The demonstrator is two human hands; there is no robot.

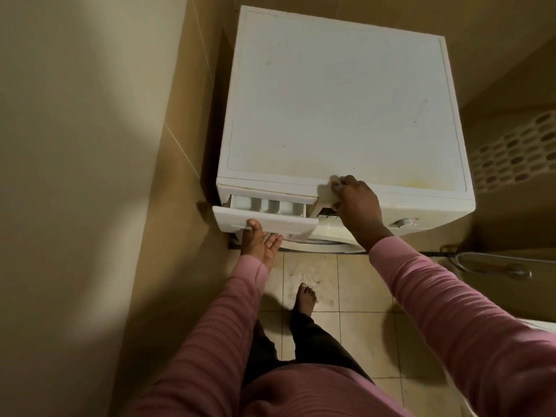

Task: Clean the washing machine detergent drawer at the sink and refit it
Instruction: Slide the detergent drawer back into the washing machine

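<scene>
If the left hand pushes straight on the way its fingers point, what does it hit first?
Probably the front of the washing machine, just under the pulled-out detergent drawer: the left hand has its fingers beneath the drawer's front panel, thumb on its face. Depth is unclear.

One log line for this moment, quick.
detergent drawer: partly out | left hand: pinches its front | right hand: grips washing machine top front edge
</scene>
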